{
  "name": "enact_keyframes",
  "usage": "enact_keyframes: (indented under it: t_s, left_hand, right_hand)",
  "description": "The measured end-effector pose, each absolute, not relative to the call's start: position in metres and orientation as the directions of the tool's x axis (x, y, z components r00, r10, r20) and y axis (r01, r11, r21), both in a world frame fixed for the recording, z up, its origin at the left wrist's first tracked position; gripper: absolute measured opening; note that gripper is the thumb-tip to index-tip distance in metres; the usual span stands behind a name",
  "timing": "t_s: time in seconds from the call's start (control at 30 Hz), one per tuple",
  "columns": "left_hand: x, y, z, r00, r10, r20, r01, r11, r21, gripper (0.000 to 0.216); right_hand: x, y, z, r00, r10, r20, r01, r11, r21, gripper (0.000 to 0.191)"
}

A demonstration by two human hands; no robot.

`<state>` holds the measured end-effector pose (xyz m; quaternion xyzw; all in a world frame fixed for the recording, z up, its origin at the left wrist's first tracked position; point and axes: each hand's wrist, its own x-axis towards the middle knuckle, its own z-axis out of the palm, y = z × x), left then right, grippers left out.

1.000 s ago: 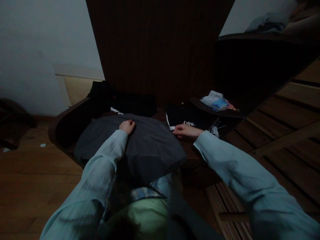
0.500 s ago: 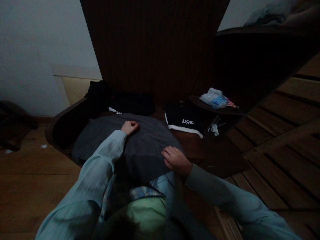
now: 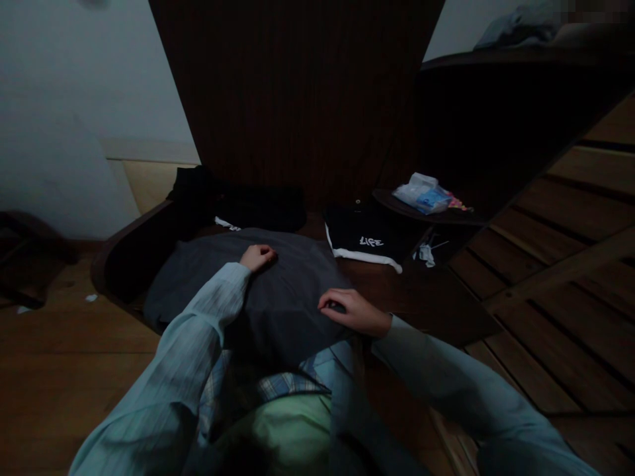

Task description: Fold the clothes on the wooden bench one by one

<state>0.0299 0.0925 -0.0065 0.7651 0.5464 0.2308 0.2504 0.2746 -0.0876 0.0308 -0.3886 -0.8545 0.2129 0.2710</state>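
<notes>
The left grip (image 3: 256, 257) rests on the middle of a dark grey cloth (image 3: 292, 284), its fingers curled in; whether they pinch fabric cannot be told. The right grip (image 3: 354, 311) is narrow, thumb and fingers curled over the cloth's right side, its hold likewise unclear. The cloth lies spread over the near left of a dark wooden bench (image 3: 397, 297). Beyond it, dark clothes (image 3: 268, 208) lie far left and a black garment (image 3: 357, 228) with white lettering right. A small shelf (image 3: 384, 200) carries a plastic packet (image 3: 424, 196). Wooden slats (image 3: 540, 324) stand right; pale wall (image 3: 74, 99) and wooden floor (image 3: 59, 357) show left.
</notes>
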Motion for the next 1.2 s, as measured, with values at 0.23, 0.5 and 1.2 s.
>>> enact_keyframes:
  t_s: [0.23, 0.5, 1.2]
  left_hand:
    - [0.03, 0.088, -0.005, 0.294, 0.949, 0.113, 0.743, -0.301, 0.598, 0.032]
    - [0.032, 0.089, 0.001, 0.259, 0.964, 0.056, 0.802, -0.247, 0.544, 0.036]
    - [0.176, 0.126, 0.004, 0.413, 0.91, -0.025, 0.63, -0.266, 0.73, 0.021]
  right_hand:
    - [0.312, -0.053, 0.043, -0.305, 0.914, 0.268, 0.745, 0.404, -0.531, 0.016]
    - [0.325, -0.008, 0.019, -0.053, 0.995, -0.084, 0.894, 0.01, -0.449, 0.026]
    - [0.339, -0.073, 0.003, -0.244, 0.969, -0.049, 0.636, 0.122, -0.762, 0.051]
